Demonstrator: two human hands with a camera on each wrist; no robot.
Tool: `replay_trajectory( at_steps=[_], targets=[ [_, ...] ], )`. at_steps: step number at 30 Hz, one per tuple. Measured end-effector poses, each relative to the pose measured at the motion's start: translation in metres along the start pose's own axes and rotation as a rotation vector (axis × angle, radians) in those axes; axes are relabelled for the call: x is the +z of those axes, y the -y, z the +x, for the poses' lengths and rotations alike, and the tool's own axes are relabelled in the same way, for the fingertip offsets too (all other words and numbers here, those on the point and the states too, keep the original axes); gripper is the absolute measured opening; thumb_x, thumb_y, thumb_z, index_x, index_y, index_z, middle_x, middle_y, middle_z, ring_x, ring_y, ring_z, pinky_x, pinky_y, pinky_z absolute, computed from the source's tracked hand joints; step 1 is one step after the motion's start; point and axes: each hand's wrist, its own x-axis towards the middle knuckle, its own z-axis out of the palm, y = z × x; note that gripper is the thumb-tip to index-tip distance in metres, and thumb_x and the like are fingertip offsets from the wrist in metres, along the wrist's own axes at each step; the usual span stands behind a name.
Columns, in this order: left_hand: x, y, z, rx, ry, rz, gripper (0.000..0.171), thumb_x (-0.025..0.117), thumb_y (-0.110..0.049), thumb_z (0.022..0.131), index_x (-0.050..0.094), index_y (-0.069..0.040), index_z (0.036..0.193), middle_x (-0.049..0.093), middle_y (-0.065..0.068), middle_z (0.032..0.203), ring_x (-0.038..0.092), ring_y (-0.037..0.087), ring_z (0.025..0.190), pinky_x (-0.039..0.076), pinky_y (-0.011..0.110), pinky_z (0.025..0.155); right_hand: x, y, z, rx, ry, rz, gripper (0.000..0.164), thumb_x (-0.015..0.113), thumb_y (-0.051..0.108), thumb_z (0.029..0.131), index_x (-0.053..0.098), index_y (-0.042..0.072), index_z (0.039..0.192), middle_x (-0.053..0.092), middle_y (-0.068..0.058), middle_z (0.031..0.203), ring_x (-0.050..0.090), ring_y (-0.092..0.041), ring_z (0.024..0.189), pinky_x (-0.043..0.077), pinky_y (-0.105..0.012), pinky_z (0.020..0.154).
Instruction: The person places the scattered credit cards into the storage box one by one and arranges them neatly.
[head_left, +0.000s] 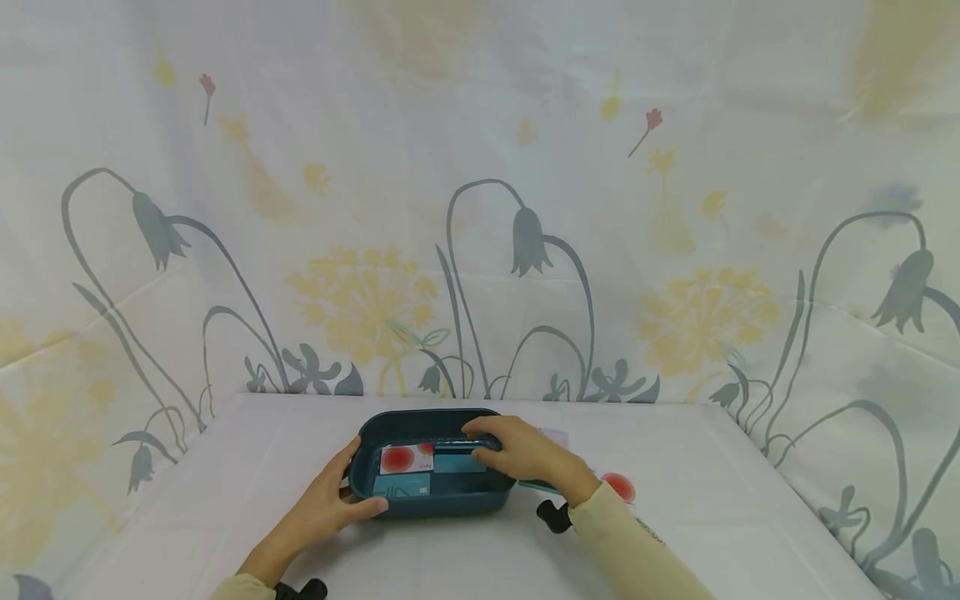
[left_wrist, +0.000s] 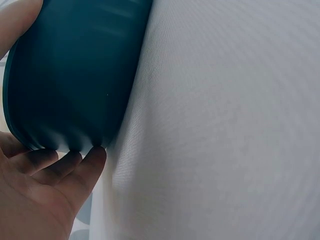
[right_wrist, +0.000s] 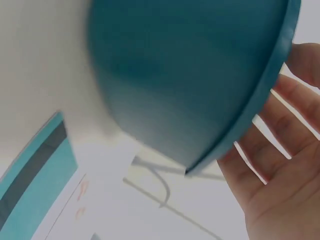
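Note:
A dark teal tray (head_left: pixel 480 502) with rounded corners stands on the white table. My left hand (head_left: pixel 330 498) grips its left end, thumb at the front rim and fingertips on the end wall, as the left wrist view shows. Inside lie a white card with red dots (head_left: pixel 407 458), a teal card (head_left: pixel 401 485) in front of it and another teal card (head_left: pixel 459 463) to the right. My right hand (head_left: pixel 525 450) reaches over the right end, thumb and forefinger apart above that right-hand card. In the right wrist view its fingers (right_wrist: pixel 287 120) extend past the rim, their tips partly hidden.
Right of the tray, partly behind the right forearm, lie a teal card with a dark stripe (right_wrist: pixel 37 175), a card with a red dot (head_left: pixel 618 487) and a pale card (head_left: pixel 557 436). A flower-printed curtain (head_left: pixel 480 208) hangs behind the table.

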Motion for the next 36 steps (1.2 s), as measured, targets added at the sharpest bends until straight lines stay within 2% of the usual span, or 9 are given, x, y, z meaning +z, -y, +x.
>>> replay_trajectory(
  at_steps=[9,15,20,24,30,36],
  targets=[
    [0.001,0.001,0.0,-0.008,-0.006,-0.004,0.106,0.08,-0.039,0.076,0.015,-0.005,0.152,0.022,0.022,0.154,0.04,0.042,0.13,0.041,0.05,0.102,-0.012,-0.016,-0.026,-0.004,-0.076,-0.015,0.04,0.06,0.027,0.095,0.055,0.012,0.133,0.059,0.0,0.129,0.051,-0.018,0.123,0.041,-0.041,0.103],
    [0.002,0.002,0.0,0.008,-0.004,-0.028,0.104,0.08,-0.036,0.077,0.015,-0.006,0.153,0.022,0.022,0.154,0.042,0.04,0.129,0.044,0.046,0.1,-0.02,-0.028,-0.045,-0.013,-0.133,-0.036,0.038,0.06,0.024,0.095,0.057,0.009,0.13,0.06,-0.003,0.126,0.054,-0.023,0.12,0.044,-0.045,0.1],
    [0.001,0.001,-0.002,0.021,0.001,-0.027,0.101,0.079,-0.034,0.079,0.016,-0.005,0.152,0.023,0.021,0.153,0.045,0.038,0.125,0.048,0.043,0.096,-0.024,-0.039,-0.063,0.045,-0.161,-0.023,0.037,0.061,0.022,0.094,0.058,0.009,0.128,0.061,-0.003,0.126,0.053,-0.023,0.12,0.043,-0.046,0.1],
    [0.0,0.001,-0.002,0.023,0.002,-0.024,0.102,0.079,-0.035,0.078,0.016,-0.005,0.152,0.022,0.021,0.153,0.043,0.039,0.127,0.046,0.044,0.098,-0.027,-0.048,-0.077,0.108,-0.172,0.017,0.039,0.062,0.026,0.094,0.058,0.011,0.129,0.058,-0.001,0.129,0.05,-0.023,0.124,0.04,-0.047,0.103],
    [0.0,0.001,-0.001,0.012,0.002,-0.011,0.103,0.078,-0.037,0.078,0.015,-0.006,0.153,0.021,0.021,0.154,0.04,0.042,0.129,0.041,0.05,0.101,-0.028,-0.061,-0.092,0.118,-0.2,-0.024,0.039,0.062,0.028,0.093,0.059,0.01,0.128,0.058,-0.004,0.13,0.051,-0.028,0.122,0.04,-0.052,0.101],
    [0.001,0.0,-0.001,0.018,0.001,0.003,0.102,0.078,-0.037,0.078,0.015,-0.006,0.152,0.021,0.02,0.154,0.041,0.042,0.129,0.042,0.05,0.101,-0.03,-0.069,-0.106,0.127,-0.208,-0.072,0.039,0.063,0.026,0.093,0.059,0.007,0.127,0.059,-0.007,0.129,0.052,-0.031,0.121,0.042,-0.052,0.099]
  ],
)
